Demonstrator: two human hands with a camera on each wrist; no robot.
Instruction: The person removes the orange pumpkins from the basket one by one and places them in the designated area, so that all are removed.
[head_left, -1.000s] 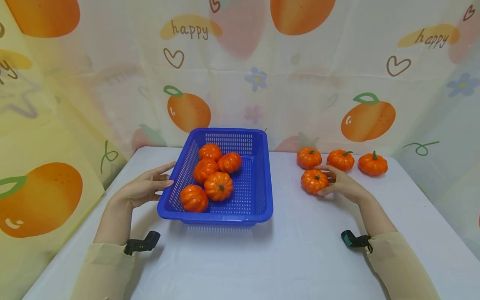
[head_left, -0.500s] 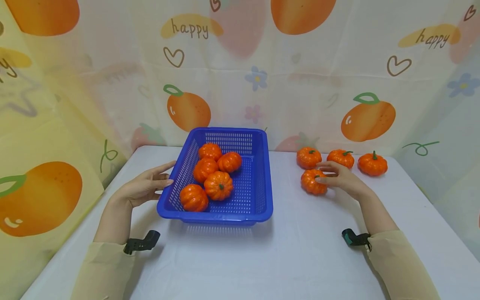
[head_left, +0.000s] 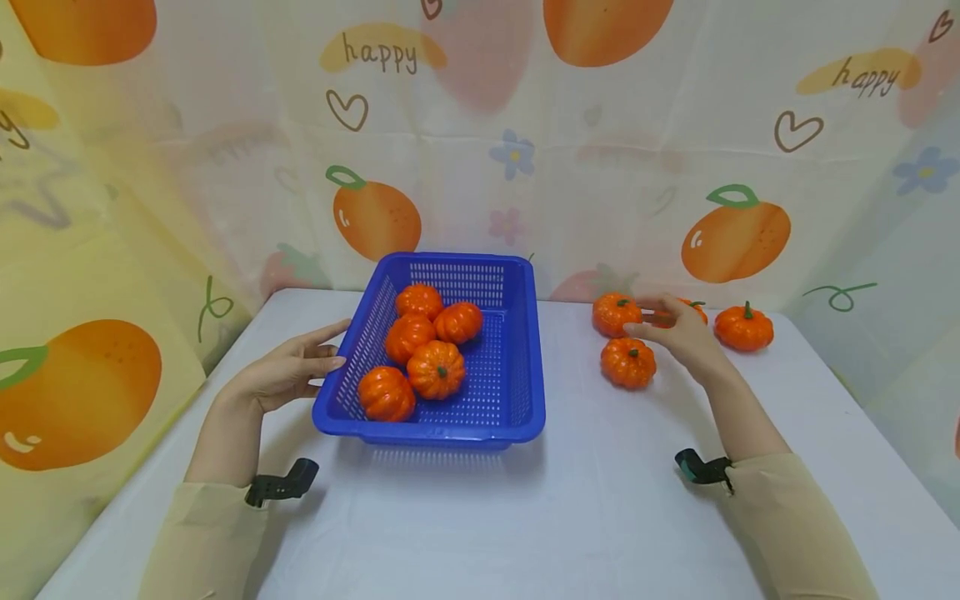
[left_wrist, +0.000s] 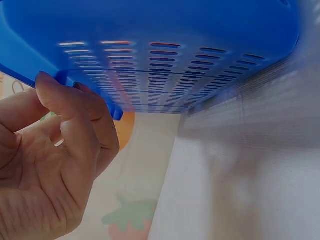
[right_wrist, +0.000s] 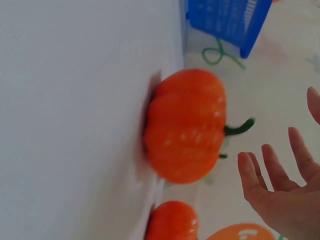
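Note:
A blue plastic basket (head_left: pixel 528 358) holds several small orange pumpkins (head_left: pixel 437 371), grouped toward its left side. My left hand (head_left: pixel 288 371) rests at the basket's left rim, fingertips touching it; the left wrist view shows the hand (left_wrist: pixel 60 155) with bent fingers against the outer edge of the basket (left_wrist: pixel 165 25). Over the right-hand pumpkins hovers my right hand (head_left: pixel 686 333), fingers apart. It partly covers the middle back pumpkin (head_left: pixel 694 310) and is close to the back left pumpkin (head_left: pixel 615 314). In the right wrist view the hand (right_wrist: pixel 285 185) is apart from a green-stemmed pumpkin (right_wrist: pixel 187 125).
A front pumpkin (head_left: pixel 628 363) and a far-right pumpkin (head_left: pixel 744 329) sit on the white table (head_left: pixel 585 500). Behind the table hangs a printed cloth (head_left: pixel 600 167) with fruit pictures. Each wrist wears a black camera mount (head_left: pixel 285 483).
My right hand has left the front pumpkin and moved back toward the rear row. That pumpkin stays where it was. My left hand and the basket look nearly unmoved.

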